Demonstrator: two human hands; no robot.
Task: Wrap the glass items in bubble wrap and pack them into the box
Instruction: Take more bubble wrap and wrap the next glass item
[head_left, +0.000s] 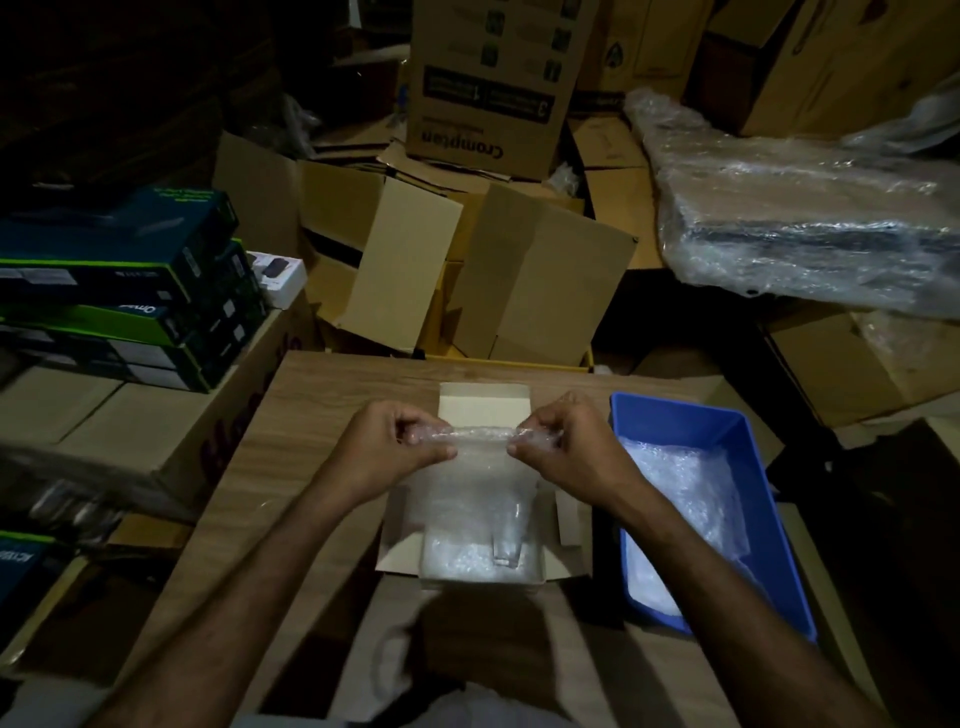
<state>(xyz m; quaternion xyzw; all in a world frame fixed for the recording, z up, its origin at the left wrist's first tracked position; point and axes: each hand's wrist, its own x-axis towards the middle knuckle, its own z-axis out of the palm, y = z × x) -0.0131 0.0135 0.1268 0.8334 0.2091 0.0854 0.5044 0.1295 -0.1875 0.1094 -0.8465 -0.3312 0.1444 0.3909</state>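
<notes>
A sheet of bubble wrap (467, 483) hangs above a small open cardboard box (563, 530) in the middle of the wooden table (291, 457). My left hand (395, 447) pinches its top left corner, and my right hand (561, 447) pinches the top right corner, stretching the upper edge taut between them. Through the sheet I make out a clear glass (506, 540) standing on bubble wrap at the bottom of the box. The box's far flap (483, 405) stands open behind my hands.
A blue plastic bin (769, 488) with more bubble wrap (685, 499) sits right of the box. Stacked dark product boxes (119, 291) lie to the left. Open cartons (467, 270) crowd behind the table. A large bubble-wrapped object (810, 218) lies at the upper right.
</notes>
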